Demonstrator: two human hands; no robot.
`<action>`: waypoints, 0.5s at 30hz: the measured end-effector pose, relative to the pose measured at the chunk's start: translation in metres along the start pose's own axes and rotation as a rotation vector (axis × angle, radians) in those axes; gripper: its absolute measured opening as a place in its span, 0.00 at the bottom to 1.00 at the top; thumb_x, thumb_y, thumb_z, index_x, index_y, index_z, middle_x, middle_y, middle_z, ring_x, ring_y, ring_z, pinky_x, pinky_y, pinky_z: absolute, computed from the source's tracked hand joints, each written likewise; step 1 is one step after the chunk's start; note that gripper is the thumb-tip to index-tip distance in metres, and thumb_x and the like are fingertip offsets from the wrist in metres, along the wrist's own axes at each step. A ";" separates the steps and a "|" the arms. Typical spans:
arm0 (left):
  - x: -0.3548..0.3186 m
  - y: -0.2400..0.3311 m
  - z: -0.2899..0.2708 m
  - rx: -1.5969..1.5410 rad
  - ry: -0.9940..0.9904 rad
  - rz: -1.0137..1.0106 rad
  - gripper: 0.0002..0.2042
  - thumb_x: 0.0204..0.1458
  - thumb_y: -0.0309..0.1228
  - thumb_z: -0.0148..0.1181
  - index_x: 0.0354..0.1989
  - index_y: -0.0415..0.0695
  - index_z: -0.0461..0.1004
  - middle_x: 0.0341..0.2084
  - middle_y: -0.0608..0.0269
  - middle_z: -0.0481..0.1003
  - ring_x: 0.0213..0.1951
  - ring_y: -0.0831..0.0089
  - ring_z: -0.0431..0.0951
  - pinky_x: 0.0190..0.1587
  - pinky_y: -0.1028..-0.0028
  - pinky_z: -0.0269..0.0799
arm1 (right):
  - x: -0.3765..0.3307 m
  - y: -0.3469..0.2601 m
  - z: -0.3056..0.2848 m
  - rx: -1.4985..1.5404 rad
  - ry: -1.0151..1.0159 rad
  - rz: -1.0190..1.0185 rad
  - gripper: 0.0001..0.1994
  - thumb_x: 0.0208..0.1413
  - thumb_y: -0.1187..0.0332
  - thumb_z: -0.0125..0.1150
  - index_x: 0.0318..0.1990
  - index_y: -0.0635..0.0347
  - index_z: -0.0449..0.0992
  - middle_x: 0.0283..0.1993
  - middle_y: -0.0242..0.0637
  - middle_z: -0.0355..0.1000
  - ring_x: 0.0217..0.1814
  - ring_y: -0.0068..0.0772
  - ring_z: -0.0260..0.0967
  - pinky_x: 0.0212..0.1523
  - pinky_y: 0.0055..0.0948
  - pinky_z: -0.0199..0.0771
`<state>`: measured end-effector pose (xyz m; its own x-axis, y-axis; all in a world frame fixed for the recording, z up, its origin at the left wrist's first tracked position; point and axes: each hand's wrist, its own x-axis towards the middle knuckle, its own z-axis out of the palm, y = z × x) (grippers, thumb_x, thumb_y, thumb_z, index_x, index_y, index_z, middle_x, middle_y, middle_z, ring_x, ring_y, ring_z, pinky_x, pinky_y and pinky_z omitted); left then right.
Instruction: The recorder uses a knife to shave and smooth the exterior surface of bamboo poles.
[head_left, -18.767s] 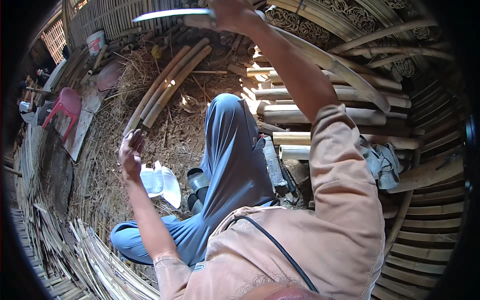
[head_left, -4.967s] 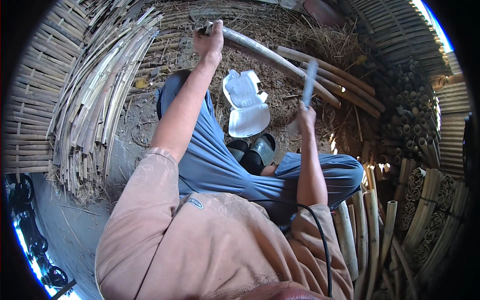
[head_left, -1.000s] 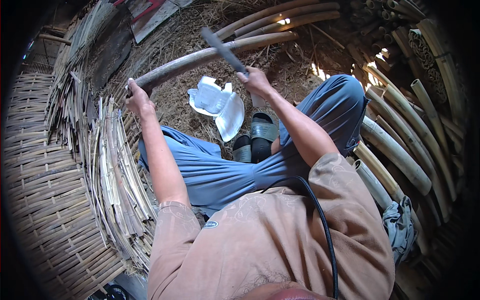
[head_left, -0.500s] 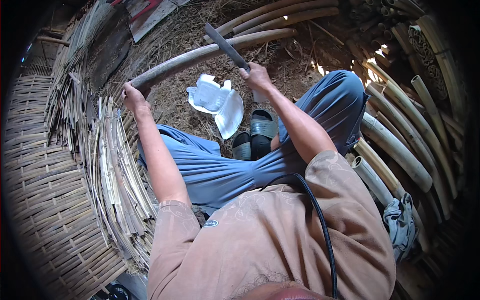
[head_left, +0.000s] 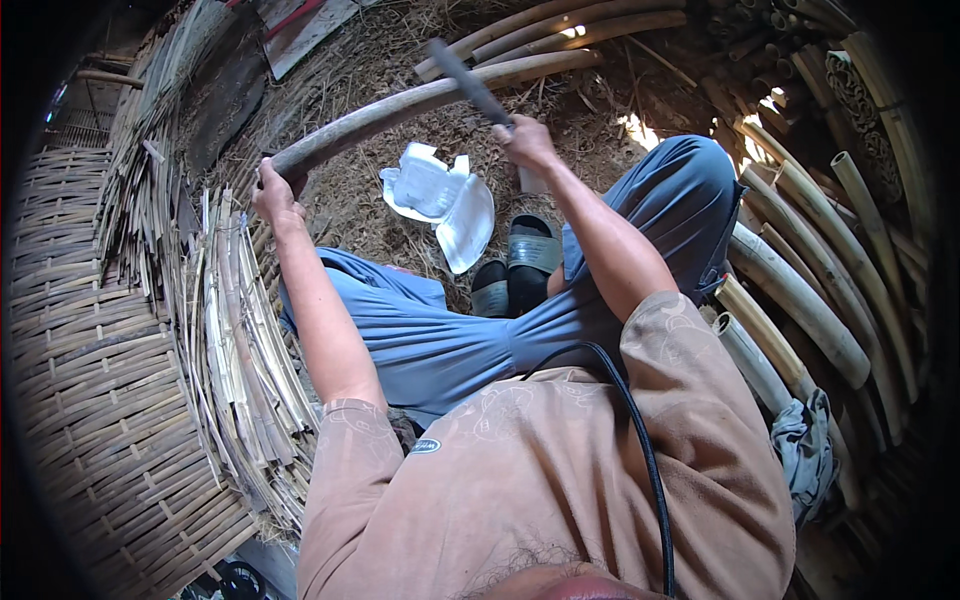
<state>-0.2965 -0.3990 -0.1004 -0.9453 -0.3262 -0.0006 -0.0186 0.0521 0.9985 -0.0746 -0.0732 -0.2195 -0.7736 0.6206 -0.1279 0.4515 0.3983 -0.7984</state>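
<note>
Bamboo pole (head_left: 420, 100) end hidden under left hand (head_left: 275, 195); right hand (head_left: 525, 145) grips blade (head_left: 465, 80).

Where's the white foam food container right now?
In the head view, the white foam container lies open on the straw-covered ground, upper centre, just below the bamboo pole and up-left of the dark sandals, between the person's hands.

Ground (head_left: 590, 110): dry straw and bamboo shavings under me. On it: an open white foam container (head_left: 440, 195) by my sandals (head_left: 515, 270); split bamboo strips (head_left: 240, 340) heaped at my left; whole bamboo poles (head_left: 800, 290) stacked at my right; more poles (head_left: 560, 25) at the far edge.
</note>
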 end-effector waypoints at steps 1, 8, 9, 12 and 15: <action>0.002 -0.002 -0.002 0.014 0.006 -0.043 0.30 0.55 0.48 0.66 0.49 0.28 0.74 0.43 0.45 0.79 0.36 0.59 0.85 0.30 0.62 0.88 | 0.002 0.003 -0.006 0.117 0.036 0.154 0.22 0.60 0.49 0.62 0.48 0.60 0.80 0.43 0.49 0.81 0.47 0.49 0.81 0.50 0.45 0.78; 0.003 0.003 0.000 0.121 0.015 -0.023 0.30 0.57 0.50 0.65 0.49 0.28 0.75 0.43 0.47 0.80 0.36 0.61 0.85 0.31 0.65 0.85 | 0.005 0.018 -0.010 0.020 -0.028 -0.021 0.21 0.59 0.50 0.62 0.46 0.60 0.80 0.44 0.55 0.80 0.52 0.55 0.78 0.52 0.48 0.75; 0.003 0.006 -0.001 0.166 0.028 -0.024 0.30 0.57 0.51 0.64 0.49 0.28 0.76 0.43 0.48 0.80 0.36 0.62 0.85 0.30 0.67 0.83 | 0.005 0.020 -0.010 -0.007 0.043 0.027 0.21 0.59 0.50 0.62 0.46 0.60 0.80 0.44 0.55 0.80 0.52 0.55 0.78 0.52 0.48 0.75; 0.000 0.009 -0.003 0.249 0.052 -0.028 0.32 0.56 0.52 0.65 0.51 0.28 0.75 0.46 0.47 0.79 0.38 0.62 0.85 0.30 0.67 0.81 | 0.009 0.026 -0.022 0.060 0.016 0.118 0.23 0.60 0.49 0.62 0.49 0.61 0.80 0.46 0.55 0.80 0.51 0.55 0.78 0.52 0.47 0.76; 0.002 0.007 -0.003 0.204 0.031 -0.048 0.34 0.54 0.52 0.66 0.54 0.28 0.74 0.48 0.45 0.78 0.40 0.61 0.84 0.32 0.68 0.81 | 0.013 0.028 -0.028 -0.088 0.215 0.300 0.25 0.60 0.48 0.59 0.49 0.63 0.81 0.43 0.52 0.81 0.50 0.50 0.80 0.51 0.46 0.78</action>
<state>-0.2970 -0.4023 -0.0932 -0.9314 -0.3613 -0.0433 -0.1322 0.2251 0.9653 -0.0598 -0.0357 -0.2268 -0.4948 0.8422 -0.2143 0.6874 0.2284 -0.6894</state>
